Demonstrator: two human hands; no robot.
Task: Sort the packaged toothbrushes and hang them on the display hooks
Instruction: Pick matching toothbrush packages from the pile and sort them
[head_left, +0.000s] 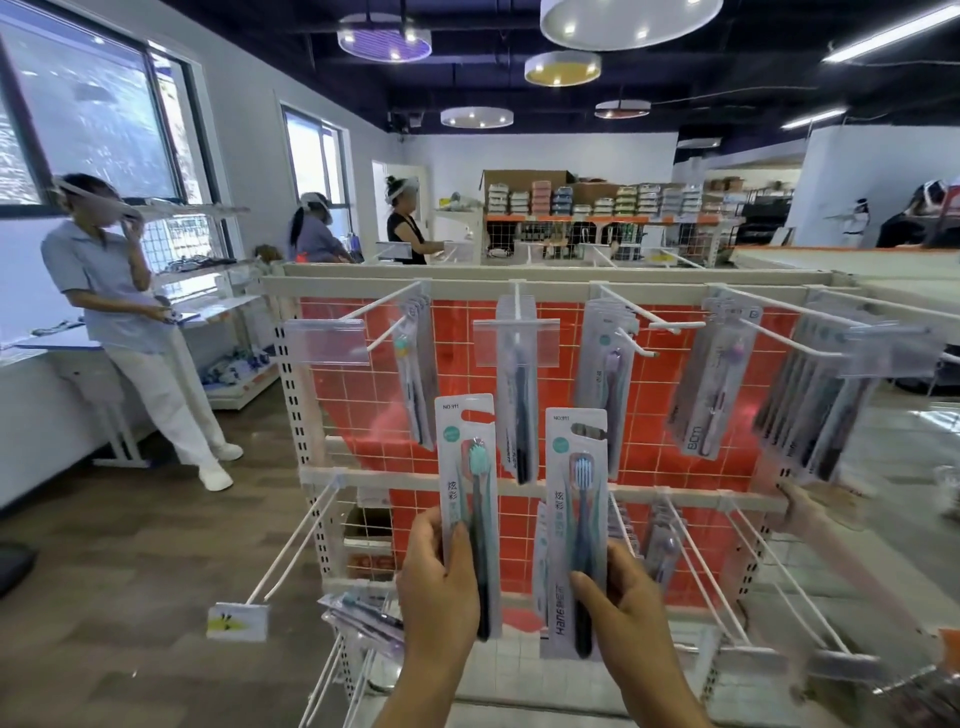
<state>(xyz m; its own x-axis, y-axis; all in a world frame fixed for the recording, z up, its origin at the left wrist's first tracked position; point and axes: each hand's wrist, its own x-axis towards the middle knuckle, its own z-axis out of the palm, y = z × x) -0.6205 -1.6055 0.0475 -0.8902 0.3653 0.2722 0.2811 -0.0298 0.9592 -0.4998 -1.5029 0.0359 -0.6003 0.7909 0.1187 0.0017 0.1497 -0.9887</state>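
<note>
My left hand (436, 582) grips an upright toothbrush pack with a teal-bristled brush (470, 467). Beside it, my right hand (628, 597) grips a second upright pack with a blue-bristled brush (574, 499). Both packs are held in front of the wire display rack (363, 410) with its orange backing. On the upper row, packs hang from white hooks: a teal one (415, 374), a dark blue one (517, 405), a purple one (605, 384), a pink one (711, 384) and a dark bunch (815, 400) at the far right. The far-left upper hook (384, 304) carries no pack.
Lower-row hooks (291, 551) stick out toward me, some with purple packs (662, 545). Loose packs (363, 613) lie low on the left. Another person's hand (800, 506) holds the rack's right side. A person (119, 322) leans at the left counter; others stand behind.
</note>
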